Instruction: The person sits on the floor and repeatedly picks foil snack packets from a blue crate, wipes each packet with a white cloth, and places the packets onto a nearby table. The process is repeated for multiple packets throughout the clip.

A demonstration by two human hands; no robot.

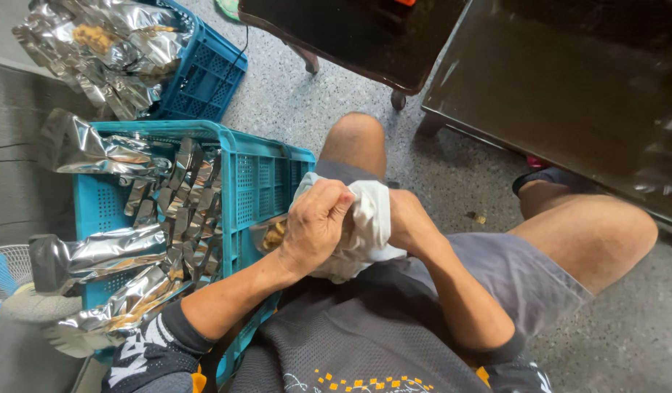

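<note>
White cloth [365,218], bunched into a soft wad, sits between both hands above the person's lap, just to the right of the teal crate [260,178]. The left hand [316,224] is clenched in a fist around the cloth's upper left part, its fingers [329,200] curled tight over a fold. The right hand [405,218] is pressed into the cloth from the other side; its fingers are buried in the fabric, so I cannot tell how they are set.

Inside the teal crate lie many crumpled silver foil pouches [183,211], some spilling over its left rim. Beyond the crate, further from the person, a blue crate [205,80] holds more foil bags [110,51]. A white fan [5,273] stands left of the teal crate. Dark tables [569,94] stand across the speckled floor [314,102], well apart from the crate.
</note>
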